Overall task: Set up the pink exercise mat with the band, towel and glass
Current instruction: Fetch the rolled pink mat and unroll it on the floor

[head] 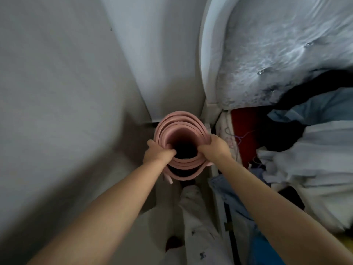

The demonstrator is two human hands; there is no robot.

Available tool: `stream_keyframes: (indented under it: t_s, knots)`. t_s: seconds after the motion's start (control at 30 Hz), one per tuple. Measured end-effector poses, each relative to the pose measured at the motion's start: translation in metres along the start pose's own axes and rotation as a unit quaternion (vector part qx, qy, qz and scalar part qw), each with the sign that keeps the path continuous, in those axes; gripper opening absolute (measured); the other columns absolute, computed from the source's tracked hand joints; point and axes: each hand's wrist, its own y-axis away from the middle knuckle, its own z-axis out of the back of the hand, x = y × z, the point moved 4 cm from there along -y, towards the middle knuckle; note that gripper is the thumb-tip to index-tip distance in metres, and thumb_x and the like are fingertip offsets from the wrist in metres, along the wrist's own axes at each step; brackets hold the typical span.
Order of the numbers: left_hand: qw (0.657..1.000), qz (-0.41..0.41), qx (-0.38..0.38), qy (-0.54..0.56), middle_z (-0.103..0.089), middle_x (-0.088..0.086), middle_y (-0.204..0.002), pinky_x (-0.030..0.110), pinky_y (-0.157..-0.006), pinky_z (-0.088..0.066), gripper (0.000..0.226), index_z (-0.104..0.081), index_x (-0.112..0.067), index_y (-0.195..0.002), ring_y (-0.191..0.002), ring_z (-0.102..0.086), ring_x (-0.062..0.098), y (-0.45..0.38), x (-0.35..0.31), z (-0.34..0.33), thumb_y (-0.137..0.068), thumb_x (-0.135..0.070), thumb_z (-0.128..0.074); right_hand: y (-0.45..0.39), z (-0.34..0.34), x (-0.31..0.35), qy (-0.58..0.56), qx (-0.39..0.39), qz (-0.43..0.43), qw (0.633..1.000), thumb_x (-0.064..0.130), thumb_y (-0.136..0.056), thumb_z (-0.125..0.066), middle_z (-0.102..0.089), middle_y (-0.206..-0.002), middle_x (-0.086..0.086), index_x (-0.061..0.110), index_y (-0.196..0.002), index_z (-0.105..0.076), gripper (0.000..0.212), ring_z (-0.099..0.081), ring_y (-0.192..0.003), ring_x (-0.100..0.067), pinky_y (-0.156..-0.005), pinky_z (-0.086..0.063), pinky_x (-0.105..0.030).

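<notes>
Both hands clamp the top rim of the rolled pink exercise mat (179, 129), which stands on end in the narrow gap between a grey wall (57, 92) and a tufted headboard (277, 54). The left hand (157, 153) curls over the left side, fingers hooked into the hollow core; the right hand (216, 148) grips the right side likewise. Both forearms reach straight forward and down. Heaped clothes (305, 150) lie just right of the mat.

Dim, soft daylight from upper right; edges blurred and bent by wide-angle distortion.
</notes>
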Motion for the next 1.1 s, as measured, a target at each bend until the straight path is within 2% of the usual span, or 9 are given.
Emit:
stream_keyframes:
  t_s: [0.13,0.23,0.4,0.53,0.67,0.73,0.8,0.97,1.1]
  knots:
    - [0.999,-0.038,-0.008,0.024,-0.056,0.014,-0.126,0.032,-0.077,-0.045,0.055,-0.033,-0.008,-0.129,-0.109,-0.059,0.034,0.068,0.033,0.007,-0.085,-0.026,-0.061,0.075,0.008,-0.010,0.008,-0.020,0.025,0.999,0.019,-0.083,-0.057,-0.054,-0.095,-0.006,0.005,-0.119,-0.051,0.039,-0.049,-0.085,-0.020,-0.071,-0.040,-0.029]
    - [0.998,-0.053,-0.013,0.043,-0.055,0.013,-0.126,0.032,-0.074,-0.043,0.056,-0.032,-0.008,-0.131,-0.108,-0.059,0.032,0.122,0.067,0.014,-0.087,-0.026,-0.060,0.133,0.009,-0.015,0.032,-0.024,0.052,0.998,0.018,-0.083,-0.058,-0.058,-0.102,-0.012,0.003,-0.118,-0.052,0.039,-0.049,-0.085,-0.021,-0.072,-0.039,-0.029]
    - [0.997,-0.045,-0.022,0.052,-0.055,0.013,-0.127,0.033,-0.083,-0.045,0.055,-0.034,-0.007,-0.129,-0.112,-0.057,0.032,0.164,0.117,0.015,-0.085,-0.027,-0.060,0.187,-0.004,-0.029,0.057,-0.004,0.074,0.996,0.018,-0.081,-0.060,-0.062,-0.112,-0.018,0.001,-0.118,-0.052,0.041,-0.059,-0.098,-0.032,-0.082,-0.050,-0.037]
    - [0.990,-0.020,-0.053,0.127,-0.053,0.014,-0.127,0.034,-0.091,-0.046,0.053,-0.037,-0.005,-0.127,-0.114,-0.056,0.031,0.199,0.177,0.014,-0.084,-0.022,-0.062,0.230,-0.035,-0.035,0.097,0.066,0.106,0.987,0.016,-0.082,-0.060,-0.059,-0.102,-0.016,0.000,-0.118,-0.049,0.041,-0.053,-0.071,-0.019,-0.059,-0.044,-0.026]
    - [0.986,0.014,-0.073,0.147,-0.055,0.015,-0.128,0.038,-0.090,-0.051,0.056,-0.043,-0.007,-0.128,-0.114,-0.057,0.033,0.230,0.236,0.020,-0.080,-0.024,-0.065,0.269,-0.070,-0.039,0.097,0.121,0.101,0.983,0.014,-0.082,-0.059,-0.058,-0.084,-0.013,0.000,-0.114,-0.046,0.038,-0.057,-0.049,-0.024,-0.037,-0.050,-0.030]
    - [0.983,0.037,-0.082,0.162,-0.057,0.015,-0.126,0.038,-0.089,-0.053,0.057,-0.045,-0.008,-0.128,-0.112,-0.059,0.034,0.247,0.275,0.028,-0.078,-0.027,-0.065,0.295,-0.095,-0.035,0.116,0.136,0.113,0.977,0.014,-0.081,-0.059,-0.055,-0.071,-0.009,0.000,-0.110,-0.048,0.034,-0.059,-0.047,-0.030,-0.037,-0.052,-0.029]
    - [0.977,0.058,-0.095,0.183,-0.057,0.016,-0.127,0.037,-0.089,-0.054,0.056,-0.045,-0.009,-0.128,-0.113,-0.059,0.034,0.263,0.311,0.038,-0.079,-0.026,-0.065,0.320,-0.120,-0.027,0.136,0.153,0.125,0.971,0.016,-0.079,-0.059,-0.054,-0.068,-0.008,0.001,-0.107,-0.050,0.033,-0.061,-0.050,-0.032,-0.043,-0.055,-0.032]
    - [0.953,0.108,-0.136,0.247,-0.054,0.014,-0.129,0.032,-0.075,-0.054,0.062,-0.035,-0.008,-0.137,-0.113,-0.058,0.032,0.312,0.417,0.073,-0.083,-0.020,-0.062,0.402,-0.201,0.002,0.200,0.214,0.187,0.938,0.015,-0.082,-0.054,-0.053,-0.063,-0.008,0.003,-0.080,-0.049,0.012,-0.055,-0.038,-0.022,-0.040,-0.050,-0.027]
    - [0.929,0.151,-0.166,0.295,-0.052,0.015,-0.130,0.033,-0.073,-0.054,0.063,-0.030,-0.008,-0.139,-0.113,-0.057,0.033,0.359,0.523,0.098,-0.085,-0.020,-0.060,0.485,-0.278,0.014,0.235,0.258,0.247,0.904,0.016,-0.083,-0.055,-0.052,-0.082,-0.009,0.007,-0.097,-0.043,0.020,-0.054,-0.048,-0.020,-0.032,-0.046,-0.022]
